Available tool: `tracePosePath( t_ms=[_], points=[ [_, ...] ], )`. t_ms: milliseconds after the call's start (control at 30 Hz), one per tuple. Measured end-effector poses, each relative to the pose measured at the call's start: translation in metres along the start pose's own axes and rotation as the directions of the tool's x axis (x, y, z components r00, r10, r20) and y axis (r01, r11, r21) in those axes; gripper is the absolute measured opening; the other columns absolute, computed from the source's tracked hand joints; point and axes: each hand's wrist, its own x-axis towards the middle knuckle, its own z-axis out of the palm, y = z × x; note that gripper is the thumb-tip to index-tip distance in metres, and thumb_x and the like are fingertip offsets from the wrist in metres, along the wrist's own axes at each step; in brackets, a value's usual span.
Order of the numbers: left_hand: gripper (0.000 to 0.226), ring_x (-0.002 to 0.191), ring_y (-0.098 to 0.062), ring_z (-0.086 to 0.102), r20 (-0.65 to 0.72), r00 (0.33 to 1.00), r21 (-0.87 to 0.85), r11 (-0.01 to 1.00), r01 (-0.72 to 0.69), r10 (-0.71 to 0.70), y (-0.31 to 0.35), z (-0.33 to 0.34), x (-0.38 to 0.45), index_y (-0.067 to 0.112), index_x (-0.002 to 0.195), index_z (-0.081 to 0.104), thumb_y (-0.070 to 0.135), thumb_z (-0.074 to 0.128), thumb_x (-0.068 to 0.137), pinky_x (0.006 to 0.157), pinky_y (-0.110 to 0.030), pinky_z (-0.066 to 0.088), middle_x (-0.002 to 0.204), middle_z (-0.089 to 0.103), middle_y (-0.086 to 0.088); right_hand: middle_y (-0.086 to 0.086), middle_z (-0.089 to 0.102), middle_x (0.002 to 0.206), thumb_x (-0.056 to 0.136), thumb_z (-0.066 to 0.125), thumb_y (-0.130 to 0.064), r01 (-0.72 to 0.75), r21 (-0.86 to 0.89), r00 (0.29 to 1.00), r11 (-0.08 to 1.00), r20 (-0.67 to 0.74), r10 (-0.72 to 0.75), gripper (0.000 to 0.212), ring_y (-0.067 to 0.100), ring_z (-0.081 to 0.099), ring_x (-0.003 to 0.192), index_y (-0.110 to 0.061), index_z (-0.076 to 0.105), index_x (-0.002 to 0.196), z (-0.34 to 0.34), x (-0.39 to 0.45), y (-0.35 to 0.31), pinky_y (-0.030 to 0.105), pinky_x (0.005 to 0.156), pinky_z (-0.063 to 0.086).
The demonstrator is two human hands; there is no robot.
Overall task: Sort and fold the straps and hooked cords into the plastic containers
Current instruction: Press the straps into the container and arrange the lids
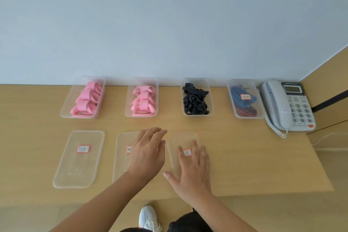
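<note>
Currently we see both hands spread flat, fingers extended, gripping nothing. Our right hand [192, 171] rests on the clear rectangular plastic lid with a red-bordered label [181, 149]; our left hand [147, 153] lies over the edge of a second clear labelled lid [121, 156]. A third clear labelled lid [80, 158] sits well to the left of the left hand.

Beyond the hands stands a row of four clear plastic containers. From left to right they hold folded pink straps [87, 98], more folded pink straps [143, 102], bundled black cords [195, 100], and blue and dark red straps [244, 101] under a lid already fitted.

We judge sorting and folding complete: no loose strap remains on the surface. Three open containers likely still need the three lids.

The light wooden tabletop [244, 156] meets a pale blue-grey wall [169, 24] at the far edge. A grey corded telephone [290, 105] sits far right of the right hand, beside a wooden side panel [329, 84].
</note>
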Motion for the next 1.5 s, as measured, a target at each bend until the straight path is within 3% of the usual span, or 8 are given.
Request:
tracePosePath(
  t_ms=[200, 333, 533, 667, 767, 1233, 1367, 1500],
  points=[
    [0.038, 0.103, -0.035, 0.067, 0.018, 0.996, -0.066, 0.994, 0.091, -0.09, -0.008, -0.007, -0.002, 0.01, 0.114, 0.076, -0.003, 0.08, 0.079, 0.088, -0.044, 0.057, 0.113, 0.072, -0.009, 0.012, -0.007, 0.168, 0.091, 0.037, -0.067, -0.013, 0.003, 1.0, 1.0, 0.0, 0.013, 0.075, 0.037, -0.004, 0.154, -0.039, 0.013, 0.156, -0.008, -0.014, -0.007, 0.049, 0.123, 0.008],
    [0.03, 0.109, -0.03, 0.063, 0.034, 0.981, -0.147, 0.97, 0.195, -0.192, 0.002, -0.009, 0.013, 0.011, 0.115, 0.076, 0.0, 0.074, 0.086, 0.094, -0.036, 0.048, 0.116, 0.072, -0.006, 0.012, 0.034, 0.16, 0.08, 0.053, -0.067, 0.029, 0.031, 0.985, 0.999, -0.17, -0.023, 0.071, 0.038, 0.034, 0.143, -0.033, 0.05, 0.143, -0.023, -0.021, -0.01, 0.052, 0.105, 0.039],
    [0.025, 0.106, -0.019, 0.064, 0.179, 0.931, -0.287, 0.889, 0.357, -0.317, 0.032, -0.006, 0.06, 0.015, 0.12, 0.073, 0.012, 0.065, 0.096, 0.092, -0.029, 0.049, 0.121, 0.069, 0.001, 0.012, 0.05, 0.148, 0.081, 0.055, -0.068, -0.005, 0.031, 0.928, 1.0, -0.372, 0.016, 0.067, 0.039, 0.043, 0.134, -0.027, 0.06, 0.133, -0.062, 0.028, 0.005, 0.054, 0.095, 0.046],
    [0.03, 0.109, -0.016, 0.066, 0.447, 0.707, -0.38, 0.599, 0.705, -0.549, 0.044, 0.002, 0.098, 0.026, 0.127, 0.065, 0.034, 0.061, 0.098, 0.099, -0.036, 0.052, 0.122, 0.067, 0.009, 0.016, 0.049, 0.148, 0.083, 0.049, -0.069, -0.024, -0.023, 0.922, 0.999, -0.387, 0.014, 0.07, 0.039, 0.043, 0.133, -0.023, 0.059, 0.135, -0.089, 0.076, 0.015, 0.052, 0.095, 0.044],
    [0.036, 0.106, -0.015, 0.069, 0.543, 0.614, -0.405, 0.462, 0.789, -0.573, 0.047, 0.016, 0.122, 0.026, 0.126, 0.065, 0.042, 0.062, 0.094, 0.101, -0.043, 0.055, 0.116, 0.069, 0.011, 0.017, 0.048, 0.147, 0.084, 0.047, -0.07, -0.026, -0.022, 0.919, 0.999, -0.394, 0.015, 0.072, 0.04, 0.043, 0.132, -0.021, 0.059, 0.136, -0.102, 0.11, 0.02, 0.052, 0.094, 0.042],
    [0.008, 0.073, -0.018, 0.066, 0.453, 0.544, -0.426, 0.365, 0.828, -0.706, 0.032, 0.069, 0.181, 0.019, 0.08, 0.077, 0.022, 0.076, 0.088, 0.073, -0.038, 0.057, 0.074, 0.075, 0.002, 0.023, 0.037, 0.154, 0.091, 0.032, -0.071, -0.011, -0.072, 0.963, 0.997, -0.269, -0.009, 0.078, 0.043, 0.031, 0.14, -0.021, 0.042, 0.149, -0.104, 0.187, 0.03, 0.054, 0.103, 0.033],
    [0.008, 0.068, -0.019, 0.063, 0.449, 0.525, -0.401, 0.362, 0.842, -0.723, 0.028, 0.073, 0.185, 0.014, 0.08, 0.076, 0.017, 0.078, 0.087, 0.066, -0.033, 0.051, 0.072, 0.072, -0.001, 0.031, 0.015, 0.162, 0.094, 0.023, -0.071, 0.032, -0.073, 0.976, 0.997, -0.211, -0.047, 0.084, 0.046, 0.007, 0.152, -0.016, 0.026, 0.158, -0.099, 0.189, 0.033, 0.055, 0.124, 0.01],
    [0.012, 0.067, -0.02, 0.066, 0.41, 0.543, -0.325, 0.44, 0.837, -0.733, 0.03, 0.074, 0.189, 0.016, 0.077, 0.076, 0.016, 0.074, 0.089, 0.063, -0.031, 0.053, 0.071, 0.075, -0.002, 0.034, 0.005, 0.162, 0.094, 0.018, -0.069, 0.049, -0.072, 0.98, 0.996, -0.191, -0.062, 0.086, 0.046, -0.001, 0.153, -0.014, 0.018, 0.159, -0.097, 0.189, 0.033, 0.053, 0.125, 0.002]
  ],
)
